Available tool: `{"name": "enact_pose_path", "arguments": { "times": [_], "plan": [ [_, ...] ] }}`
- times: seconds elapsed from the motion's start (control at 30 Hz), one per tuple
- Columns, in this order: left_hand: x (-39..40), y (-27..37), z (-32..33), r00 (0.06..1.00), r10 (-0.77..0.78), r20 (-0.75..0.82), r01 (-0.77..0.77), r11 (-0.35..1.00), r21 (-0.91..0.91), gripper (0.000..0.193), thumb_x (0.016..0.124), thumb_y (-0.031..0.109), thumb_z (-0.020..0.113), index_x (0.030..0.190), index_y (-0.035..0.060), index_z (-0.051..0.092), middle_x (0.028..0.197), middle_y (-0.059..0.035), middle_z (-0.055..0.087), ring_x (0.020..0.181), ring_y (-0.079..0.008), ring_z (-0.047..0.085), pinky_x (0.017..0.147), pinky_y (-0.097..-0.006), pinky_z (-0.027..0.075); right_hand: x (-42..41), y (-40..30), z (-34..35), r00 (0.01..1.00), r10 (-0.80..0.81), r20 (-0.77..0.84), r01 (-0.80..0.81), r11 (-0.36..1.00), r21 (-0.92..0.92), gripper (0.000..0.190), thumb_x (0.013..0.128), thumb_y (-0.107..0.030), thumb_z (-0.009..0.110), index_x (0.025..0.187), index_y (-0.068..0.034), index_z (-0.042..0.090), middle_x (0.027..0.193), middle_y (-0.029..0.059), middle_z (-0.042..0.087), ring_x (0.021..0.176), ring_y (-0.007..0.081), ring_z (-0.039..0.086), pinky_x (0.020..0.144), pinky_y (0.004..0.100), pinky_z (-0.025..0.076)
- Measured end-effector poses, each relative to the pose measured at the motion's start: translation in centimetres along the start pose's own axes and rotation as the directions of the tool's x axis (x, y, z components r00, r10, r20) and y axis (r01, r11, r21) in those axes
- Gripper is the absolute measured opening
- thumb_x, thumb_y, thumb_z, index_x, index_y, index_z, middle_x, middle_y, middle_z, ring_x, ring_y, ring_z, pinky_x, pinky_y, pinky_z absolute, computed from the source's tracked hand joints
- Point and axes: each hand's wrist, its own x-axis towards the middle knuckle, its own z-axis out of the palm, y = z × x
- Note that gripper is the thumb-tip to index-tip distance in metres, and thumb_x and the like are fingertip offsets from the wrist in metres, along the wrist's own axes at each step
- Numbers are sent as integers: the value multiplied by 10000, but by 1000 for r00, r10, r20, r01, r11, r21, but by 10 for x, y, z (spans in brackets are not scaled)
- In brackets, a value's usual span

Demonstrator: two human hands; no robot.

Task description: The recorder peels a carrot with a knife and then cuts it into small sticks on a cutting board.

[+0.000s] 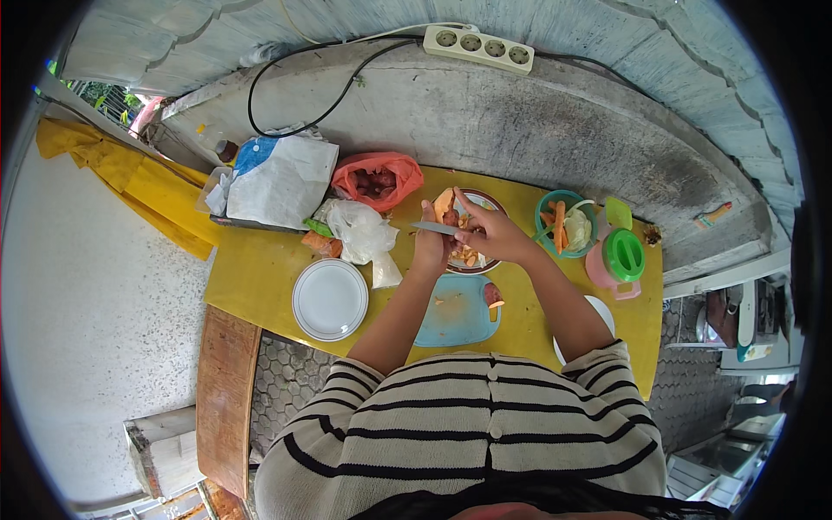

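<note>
My left hand [430,248] grips a partly peeled sweet potato [444,203], its orange flesh bared above the fingers and some reddish skin left on one side. In my right hand [500,234] is a knife [434,227], its blade pointing left across the left hand, with the index finger stretched forward. Both hands are over a brown-rimmed plate [500,208] that carries orange peelings and scraps. Nearer my body lies a light blue cutting board [448,325]. A cut sweet potato piece [493,294] rests at its right edge.
On the yellow table [253,286], a red plastic bag [409,174] holds reddish tubers. White plates [330,299] and a clear plastic bag [361,234] lie left. Rightward stand a teal basin [543,200] with carrots and cabbage, and a green-lidded pitcher [624,255]. A power strip [478,49] tops the wall ledge.
</note>
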Motion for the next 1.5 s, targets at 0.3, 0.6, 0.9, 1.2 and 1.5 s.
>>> {"name": "enact_pose_path", "arguments": {
  "times": [0.3,0.6,0.9,1.2,1.5],
  "plan": [
    [-3,-2,-3,991,122,52,-128,984,121,494,992,540,275,998,116,530,793,0,560,636,-86,536,530,-225,434,-5,-4,0,1000,-30,3,30,999,28,786,888,-216,627,1506,-141,146,721,97,612,632,138,548,641,283,454],
    [-10,-3,1,937,350,-2,-335,898,283,451,1013,495,244,995,105,471,778,19,485,632,-52,456,534,-192,386,-8,-16,19,994,5,-107,-12,998,-66,670,898,-235,604,1479,-214,271,658,72,566,575,167,499,606,293,434],
    [-18,7,14,828,560,29,-516,740,431,432,1028,444,210,996,79,438,828,-10,476,703,-70,450,626,-226,410,-9,-25,15,998,-46,-53,55,984,168,608,917,-207,590,1456,-121,321,959,110,667,778,141,602,776,289,476],
    [-21,11,14,823,563,83,-555,763,330,414,1029,440,218,974,83,420,829,-4,473,693,-61,438,611,-212,394,-13,-43,8,998,-63,-18,65,986,153,592,933,-164,570,1460,-99,308,1050,97,652,904,132,614,826,298,477],
    [-28,15,21,811,581,63,-559,739,375,420,1028,445,206,968,83,411,780,-10,475,643,-65,423,557,-213,378,-14,-32,16,992,-123,-27,126,952,279,616,942,-101,549,1479,-65,249,979,29,577,813,78,506,760,237,448]
  ]
}}
